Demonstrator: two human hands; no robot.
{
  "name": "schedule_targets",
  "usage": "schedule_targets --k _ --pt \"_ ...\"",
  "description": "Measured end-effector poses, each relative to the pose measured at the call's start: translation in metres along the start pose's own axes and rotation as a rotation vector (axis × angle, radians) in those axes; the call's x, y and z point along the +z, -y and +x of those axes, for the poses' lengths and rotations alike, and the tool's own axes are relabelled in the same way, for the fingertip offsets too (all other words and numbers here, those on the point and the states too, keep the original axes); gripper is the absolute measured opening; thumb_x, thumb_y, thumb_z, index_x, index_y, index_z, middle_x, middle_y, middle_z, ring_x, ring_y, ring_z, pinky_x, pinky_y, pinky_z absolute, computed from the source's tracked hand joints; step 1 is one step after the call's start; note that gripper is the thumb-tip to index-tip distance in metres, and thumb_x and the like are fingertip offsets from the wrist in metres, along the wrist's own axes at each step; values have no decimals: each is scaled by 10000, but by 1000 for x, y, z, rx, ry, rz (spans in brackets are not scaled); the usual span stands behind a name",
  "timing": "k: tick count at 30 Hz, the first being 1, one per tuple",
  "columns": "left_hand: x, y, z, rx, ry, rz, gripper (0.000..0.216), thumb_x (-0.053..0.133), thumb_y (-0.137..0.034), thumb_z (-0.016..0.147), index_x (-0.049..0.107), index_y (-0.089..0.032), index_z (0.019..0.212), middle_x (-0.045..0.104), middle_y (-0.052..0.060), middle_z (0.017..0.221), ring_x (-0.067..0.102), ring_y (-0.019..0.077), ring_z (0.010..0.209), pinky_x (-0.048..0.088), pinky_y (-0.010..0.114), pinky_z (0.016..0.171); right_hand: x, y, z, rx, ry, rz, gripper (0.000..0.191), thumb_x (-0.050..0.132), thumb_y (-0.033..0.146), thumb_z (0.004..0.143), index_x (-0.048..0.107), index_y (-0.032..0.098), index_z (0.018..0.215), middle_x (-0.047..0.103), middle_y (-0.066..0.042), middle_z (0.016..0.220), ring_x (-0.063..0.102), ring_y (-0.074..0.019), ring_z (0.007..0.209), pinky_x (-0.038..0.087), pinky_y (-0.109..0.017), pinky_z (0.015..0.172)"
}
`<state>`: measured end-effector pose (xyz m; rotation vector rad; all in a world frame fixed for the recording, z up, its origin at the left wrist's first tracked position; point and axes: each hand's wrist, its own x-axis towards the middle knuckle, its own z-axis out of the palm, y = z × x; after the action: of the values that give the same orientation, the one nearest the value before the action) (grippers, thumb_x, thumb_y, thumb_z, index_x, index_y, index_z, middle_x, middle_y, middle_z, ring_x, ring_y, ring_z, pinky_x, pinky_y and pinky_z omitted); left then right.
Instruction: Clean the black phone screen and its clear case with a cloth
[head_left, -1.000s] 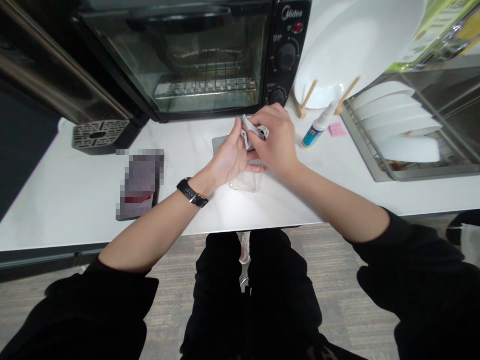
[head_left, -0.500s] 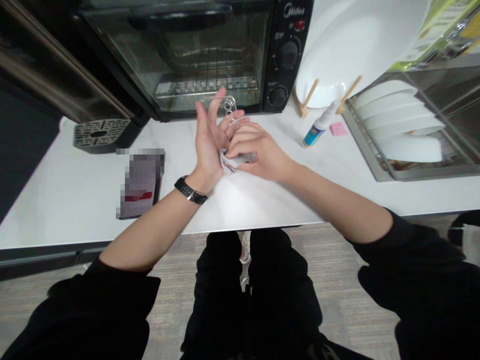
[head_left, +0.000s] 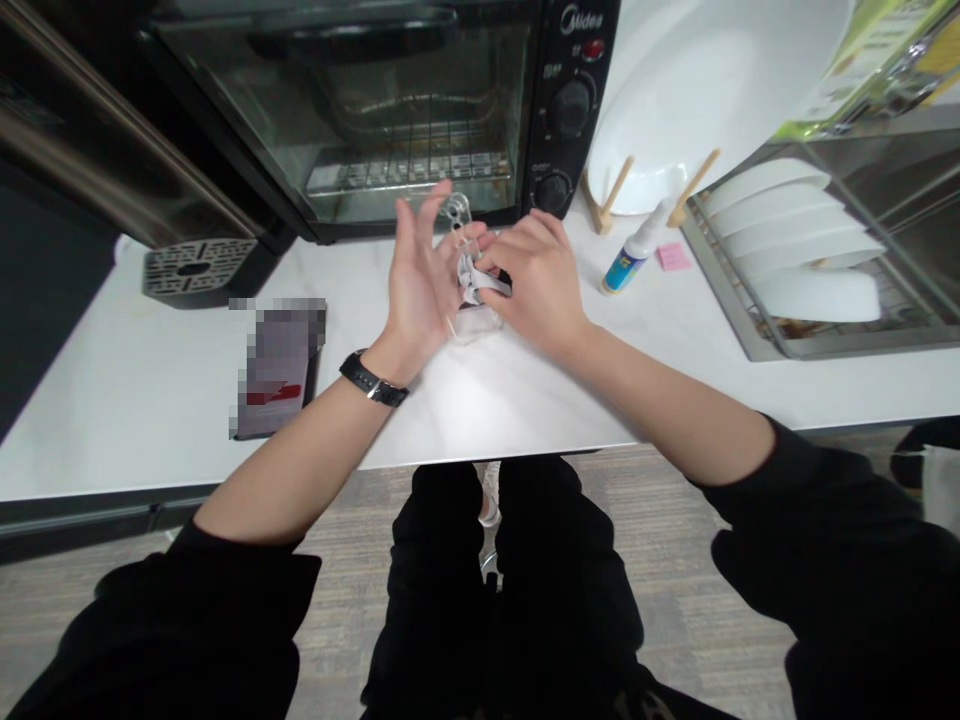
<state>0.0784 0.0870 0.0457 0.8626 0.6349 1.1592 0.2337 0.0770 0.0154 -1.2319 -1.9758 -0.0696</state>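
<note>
My left hand (head_left: 415, 290) stands upright above the white counter (head_left: 150, 400), fingers stretched up, with a clear phone case (head_left: 475, 322) resting against its palm and fingers. The case's camera cut-out (head_left: 455, 212) shows near my fingertips. My right hand (head_left: 538, 285) is closed on a crumpled white cloth (head_left: 471, 280) and presses it against the middle of the case. Both forearms are bare, and there is a black watch (head_left: 373, 379) on my left wrist.
A black toaster oven (head_left: 390, 110) stands just behind my hands. To the right are a small spray bottle (head_left: 634, 255), a pink note (head_left: 673, 257), a large white plate (head_left: 697, 90) on a wooden stand and a dish rack (head_left: 750, 340) with plates. A blurred flat item (head_left: 276, 365) lies at the left.
My left hand turned upright with the case. My right hand, low by the heel of my left palm half a second ago, has slid the cloth up to the case's middle.
</note>
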Motion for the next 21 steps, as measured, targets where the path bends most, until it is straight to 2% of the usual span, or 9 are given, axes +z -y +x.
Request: schedule_targets --k 3,6,12,17,21 --pt "4 8 -1 -148 105 40 638 316 -718 1093 608 -324 1499 789 77 1212 726 288 1305 655 401 1014 -5 -5 3 72 -44 -39 105 694 140 877 679 244 880 718 -56 925 639 -303 1049 449 -596 1175" --pt "5 14 -2 -276 178 68 693 278 -746 1088 622 -284 1474 790 98 1191 732 305 1301 659 440 1022 -8 -8 3 94 -102 -55 126 672 130 888 660 255 904 717 -67 955 635 -307 1046 494 -589 1123" --pt "0 21 -2 -406 194 102 696 344 -805 1046 693 -237 1249 779 129 1115 770 348 1175 668 533 979 -6 -6 2 13 -151 71 108 607 166 947 659 234 880 661 -68 881 622 -276 959 563 -534 954" --pt "4 19 -2 -370 115 51 672 297 -749 1084 709 -243 1245 788 89 1024 793 263 1044 691 394 882 -7 -7 4 -89 -71 249 114 631 243 981 676 226 877 674 -66 905 617 -259 951 540 -491 911" --pt "7 13 -2 -170 84 -32 615 292 -651 1128 696 -224 1308 787 55 1058 788 186 1011 659 253 828 -5 -3 5 -229 32 372 115 681 306 979 695 232 892 729 -24 960 643 -232 987 494 -457 968"
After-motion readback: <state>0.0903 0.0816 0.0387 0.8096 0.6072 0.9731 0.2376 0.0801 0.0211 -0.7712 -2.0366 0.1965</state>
